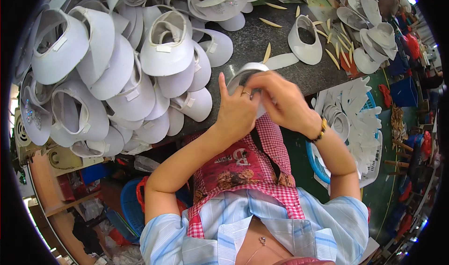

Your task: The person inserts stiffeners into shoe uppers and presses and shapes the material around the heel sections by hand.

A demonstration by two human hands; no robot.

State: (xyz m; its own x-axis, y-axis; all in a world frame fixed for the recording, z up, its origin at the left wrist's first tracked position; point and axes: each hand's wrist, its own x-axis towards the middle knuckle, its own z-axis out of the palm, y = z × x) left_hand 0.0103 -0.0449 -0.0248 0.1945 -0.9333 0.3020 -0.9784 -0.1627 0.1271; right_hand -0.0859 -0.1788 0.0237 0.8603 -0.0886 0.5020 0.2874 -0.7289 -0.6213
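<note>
A white sun visor (250,67) is held up in front of my chest, at the near edge of the dark table. My left hand (236,109) grips its band from the left, index finger pointing up. On the right side, my right hand (286,99) is closed with its fingertips pinched at the same band, slightly blurred. The hands cover much of the visor, and anything small between the fingertips is hidden. Just beyond it lie a pale crescent-shaped strip (267,53) and a long white band (282,61). Another white visor (306,52) rests farther right.
A large heap of white visors (167,58) fills the table's left side. Several pale crescent strips (332,59) are scattered at the far right, near more stacked visors (374,40). To my right, a blue basket (319,167) holds white cut pieces (358,120). Shelving (63,195) stands at lower left.
</note>
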